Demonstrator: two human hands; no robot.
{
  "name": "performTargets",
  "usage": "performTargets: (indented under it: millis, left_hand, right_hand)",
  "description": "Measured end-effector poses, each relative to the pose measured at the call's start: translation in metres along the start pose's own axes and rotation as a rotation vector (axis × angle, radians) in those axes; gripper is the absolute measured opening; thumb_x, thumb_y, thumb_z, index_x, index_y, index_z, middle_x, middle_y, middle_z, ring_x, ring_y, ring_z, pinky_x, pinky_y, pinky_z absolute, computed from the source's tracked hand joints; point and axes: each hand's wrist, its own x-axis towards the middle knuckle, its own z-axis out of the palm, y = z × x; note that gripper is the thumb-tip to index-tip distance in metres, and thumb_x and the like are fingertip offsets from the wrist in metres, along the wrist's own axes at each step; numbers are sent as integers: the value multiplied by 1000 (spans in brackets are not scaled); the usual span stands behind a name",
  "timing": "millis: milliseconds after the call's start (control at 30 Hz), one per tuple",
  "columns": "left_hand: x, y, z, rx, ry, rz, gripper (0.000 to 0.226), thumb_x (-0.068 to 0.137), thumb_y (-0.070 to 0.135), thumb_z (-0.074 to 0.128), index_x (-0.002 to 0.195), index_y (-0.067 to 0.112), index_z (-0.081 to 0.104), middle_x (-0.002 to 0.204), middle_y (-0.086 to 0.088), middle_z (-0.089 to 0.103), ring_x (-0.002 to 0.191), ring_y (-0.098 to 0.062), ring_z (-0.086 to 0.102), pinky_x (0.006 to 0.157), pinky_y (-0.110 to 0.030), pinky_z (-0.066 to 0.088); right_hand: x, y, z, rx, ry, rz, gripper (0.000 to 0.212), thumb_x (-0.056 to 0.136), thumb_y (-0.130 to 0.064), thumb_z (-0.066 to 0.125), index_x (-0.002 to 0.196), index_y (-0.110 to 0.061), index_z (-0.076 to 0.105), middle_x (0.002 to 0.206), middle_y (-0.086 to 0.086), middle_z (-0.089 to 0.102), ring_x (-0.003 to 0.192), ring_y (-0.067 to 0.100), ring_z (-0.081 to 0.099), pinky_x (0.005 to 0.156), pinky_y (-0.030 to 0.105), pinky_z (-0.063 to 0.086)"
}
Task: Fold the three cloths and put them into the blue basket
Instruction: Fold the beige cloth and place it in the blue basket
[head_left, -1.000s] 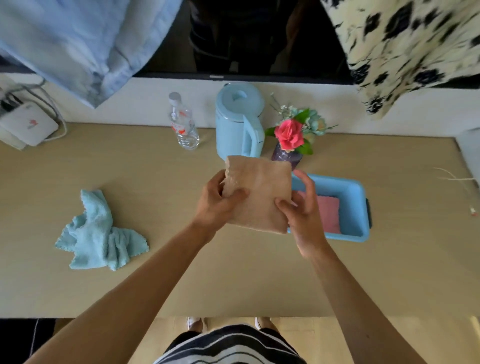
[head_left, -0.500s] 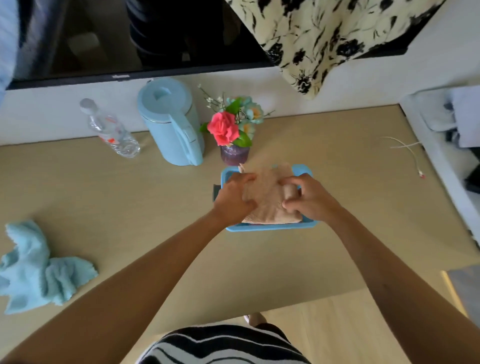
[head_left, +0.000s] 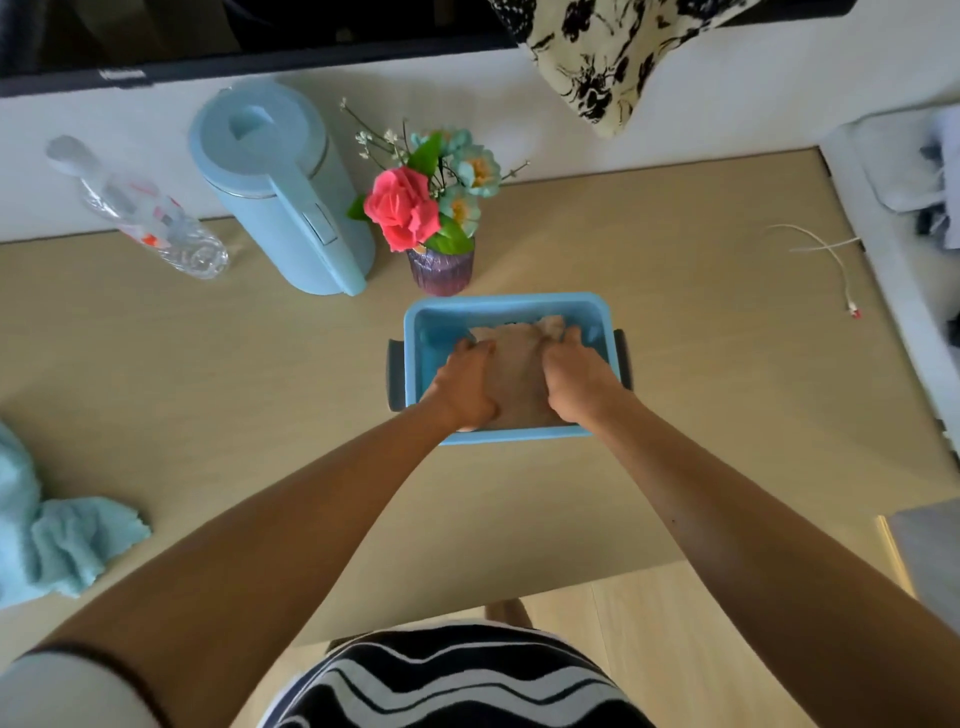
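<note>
Cloths: I count two in sight, a third I cannot see.
Light blue cloth (head_left: 57, 540): crumpled and unfolded at the surface's left edge, nearest me, well apart from the basket.
Left hand (head_left: 464, 384): palm down on the brown cloth's left side, fingers curled over its edge, gripping or only pressing I cannot tell.
Right hand (head_left: 575, 382): the same on the right side, fingertips tucked at the far corner; grip not clear either.
Brown cloth (head_left: 517, 374): folded, lying inside the blue basket between the two hands.
Blue basket (head_left: 506, 304): one, mid-surface, with dark handles at both ends.
Step in hand: seating the brown cloth, I'd say. Best to press it flat and level, then slide both hands out sideways so the fold holds.
Left to do: probably the light blue cloth, fold and bring across.
Far edge: one purple vase (head_left: 440, 270) of flowers just behind the basket, one pale blue kettle (head_left: 283, 192), one clear bottle (head_left: 140, 208).
Far right: one white cable (head_left: 831, 260).
</note>
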Motion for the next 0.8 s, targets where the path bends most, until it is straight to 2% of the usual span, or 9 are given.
performTargets:
  millis: [100,167,267,367,433,533,667,800]
  left_hand:
    - [6,1,5,102,-24,-7,83,72,23,80,144,13,40,141,-16,35,110,-37,62,94,-42,52]
    - [8,1,7,166,-32,-16,78,74,25,79,141,12,42,140,-17,34,110,-39,62,95,-43,52]
    - [8,1,5,287,44,-3,68,73,30,81,132,12,51,134,-15,34,115,-38,54,96,-47,50]
    - [9,1,3,452,88,93,71,71,46,81,128,13,55,133,-13,37,125,-33,42,104,-46,44]
    - [13,-2,5,542,67,151,79,70,56,78,131,13,52,134,-12,40,129,-31,37,106,-45,40]
    - [21,-5,7,587,58,184,85,68,60,77,133,13,50,136,-11,41,131,-30,37,105,-44,40]
    - [27,-3,13,611,49,187,92,67,59,79,137,10,45,137,-12,42,129,-30,40,103,-42,40]
    - [28,1,9,539,25,136,90,68,51,81,139,12,42,138,-11,39,130,-30,41,101,-44,43]
  right_hand:
    - [3,-3,8,-75,18,10,61,95,0,53,151,1,28,152,19,28,118,35,59,92,42,51]
    - [3,-4,10,-143,61,12,55,90,0,61,142,0,43,144,17,33,120,33,54,92,41,50]
    - [5,0,12,-292,162,-75,47,83,-4,70,128,-5,57,137,13,39,122,30,46,99,39,43]
    - [8,7,14,-396,169,-173,47,82,-12,70,128,-10,61,140,10,40,129,29,41,109,40,35]
    - [12,11,14,-434,140,-194,51,82,-16,70,132,-13,59,142,9,40,132,28,38,111,40,33]
    - [21,11,18,-478,118,-203,59,83,-19,70,140,-15,53,147,8,37,137,28,36,112,39,31]
    - [30,6,29,-433,105,-188,72,87,-19,67,151,-12,35,149,9,38,140,28,37,117,38,28]
    - [34,5,31,-385,113,-181,71,88,-19,66,150,-13,33,145,10,42,137,28,42,118,37,30]
